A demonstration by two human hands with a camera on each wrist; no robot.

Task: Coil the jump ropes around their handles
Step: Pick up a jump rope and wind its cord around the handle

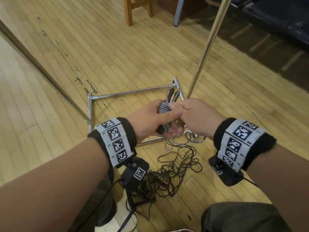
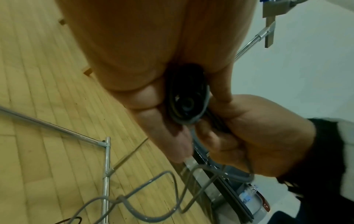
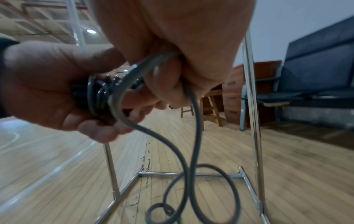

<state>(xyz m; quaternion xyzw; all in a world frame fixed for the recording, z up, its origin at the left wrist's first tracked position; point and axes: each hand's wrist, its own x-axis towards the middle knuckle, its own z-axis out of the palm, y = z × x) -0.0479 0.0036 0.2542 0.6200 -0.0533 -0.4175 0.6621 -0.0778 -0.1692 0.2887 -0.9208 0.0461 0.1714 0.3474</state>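
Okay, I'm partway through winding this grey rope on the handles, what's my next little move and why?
Probably carry the right hand round the handles once more: the left hand grips them, several turns sit there, and grey rope hangs slack.

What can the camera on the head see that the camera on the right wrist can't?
Only the head view shows the tangled black rope piled on the floor, and both marker wristbands.

Only the right wrist view shows the dark bench side-on and a ceiling light.

Both show the left hand gripping the handles, the right hand holding the grey rope, and the chrome frame.
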